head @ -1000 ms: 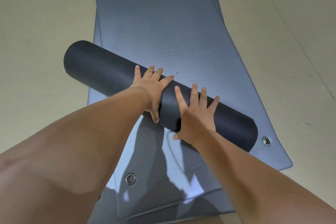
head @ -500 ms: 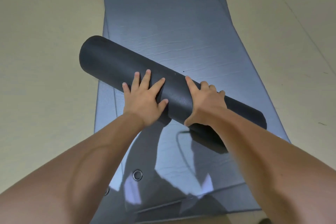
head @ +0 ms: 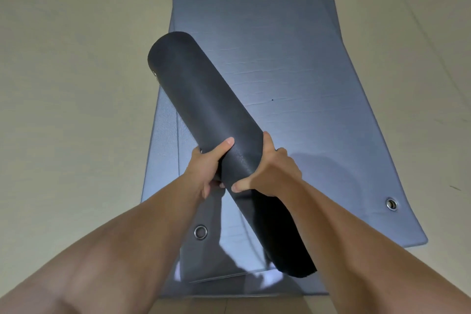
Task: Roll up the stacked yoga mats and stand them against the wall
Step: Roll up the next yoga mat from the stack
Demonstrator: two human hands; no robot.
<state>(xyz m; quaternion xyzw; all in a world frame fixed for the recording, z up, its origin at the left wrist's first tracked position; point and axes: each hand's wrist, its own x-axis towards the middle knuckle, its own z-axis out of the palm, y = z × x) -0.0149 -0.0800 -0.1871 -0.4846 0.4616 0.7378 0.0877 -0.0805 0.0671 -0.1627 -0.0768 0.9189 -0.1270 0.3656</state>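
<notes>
A: Grip first. We see the left hand wrapped round the dark charcoal rolled foam yoga mat, thumb up across the top of the roll, fingers curled underneath near its lower edge.

B: Agreed. The right hand clamps the same roll from the other side, fingers over the far flank, thumb tucked on the near underside. Both hands closed tight on it, set side by side across the roll's middle.

A: Arm pose: both bare forearms reach forward from the bottom corners of the view and converge at the roll.

B: The roll itself runs on a diagonal, upper end toward far left, lower end toward near right. Whether the near end touches the mats below, we cannot tell.

A: Beneath it, the flat blue-grey foam mats lie stacked lengthwise on the beige floor, edges slightly offset.

B: We note one round metal eyelet at a near corner, another eyelet at the right corner.
</notes>
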